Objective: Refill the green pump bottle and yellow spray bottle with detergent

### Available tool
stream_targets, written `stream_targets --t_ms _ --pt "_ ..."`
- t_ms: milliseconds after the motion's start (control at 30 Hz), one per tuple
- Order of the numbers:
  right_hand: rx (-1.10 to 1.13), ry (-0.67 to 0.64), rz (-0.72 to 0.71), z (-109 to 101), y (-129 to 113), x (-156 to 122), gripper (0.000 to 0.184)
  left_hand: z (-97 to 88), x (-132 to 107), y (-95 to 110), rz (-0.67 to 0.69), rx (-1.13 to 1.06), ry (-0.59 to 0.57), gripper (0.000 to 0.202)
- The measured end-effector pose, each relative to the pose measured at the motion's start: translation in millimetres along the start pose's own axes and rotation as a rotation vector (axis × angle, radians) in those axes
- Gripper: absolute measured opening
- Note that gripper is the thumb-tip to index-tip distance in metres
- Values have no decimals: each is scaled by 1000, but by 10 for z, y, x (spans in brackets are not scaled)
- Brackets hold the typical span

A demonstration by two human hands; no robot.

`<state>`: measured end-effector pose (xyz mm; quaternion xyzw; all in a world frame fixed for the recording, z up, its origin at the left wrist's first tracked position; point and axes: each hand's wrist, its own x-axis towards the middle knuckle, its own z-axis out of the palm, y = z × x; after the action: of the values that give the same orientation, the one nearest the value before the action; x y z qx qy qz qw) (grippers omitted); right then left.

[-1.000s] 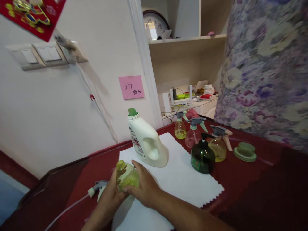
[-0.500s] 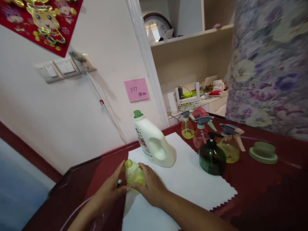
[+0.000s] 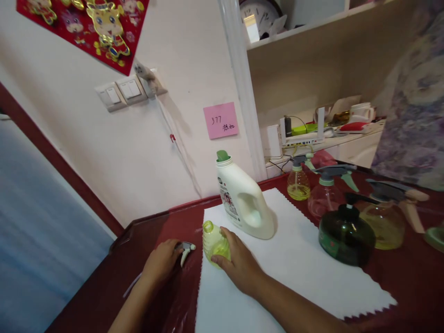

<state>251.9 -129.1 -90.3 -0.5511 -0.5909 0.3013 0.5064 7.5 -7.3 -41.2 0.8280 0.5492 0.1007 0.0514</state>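
Observation:
My right hand (image 3: pixel 239 263) is wrapped round a small yellow-green bottle (image 3: pixel 214 240) with no top on it, which stands at the left edge of a white cloth (image 3: pixel 294 273). To its left my left hand (image 3: pixel 161 263) lies on the dark red table (image 3: pixel 114 286), closed over a grey spray head (image 3: pixel 185 249) whose pale nozzle sticks out toward the bottle. A thin tube trails from the spray head along my left forearm. Just behind the bottle stands a white detergent jug (image 3: pixel 244 203) with a green spout.
Several spray bottles stand at the right: a small yellow one (image 3: pixel 298 182), a clear pink one (image 3: pixel 326 196), a dark green pump bottle (image 3: pixel 347 233), a yellow one (image 3: pixel 385 219). A wall with switches, a cable and a pink note (image 3: pixel 221 120) lies behind. A floral-clad person (image 3: pixel 412 120) stands right.
My left hand has let go of the bottle and moved left onto the spray head on the table. My right hand keeps the bottle. The camera has swung left and closer.

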Motion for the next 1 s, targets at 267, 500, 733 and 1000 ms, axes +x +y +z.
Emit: stream_targets --t_ms 267,500,733,1000 --pt "18 6 -12 12 59 -9 75 15 -26 -1 -46 137 -6 27" --pt "9 -6 -1 9 22 -16 76 -202 -43 114 -13 44 171 39" --pt "20 -8 -3 5 16 -8 75 -734 -178 674 9 -859 589 46" --pt "15 -18 -5 -13 -28 -37 74 -1141 -94 1493 191 -1495 708 19"
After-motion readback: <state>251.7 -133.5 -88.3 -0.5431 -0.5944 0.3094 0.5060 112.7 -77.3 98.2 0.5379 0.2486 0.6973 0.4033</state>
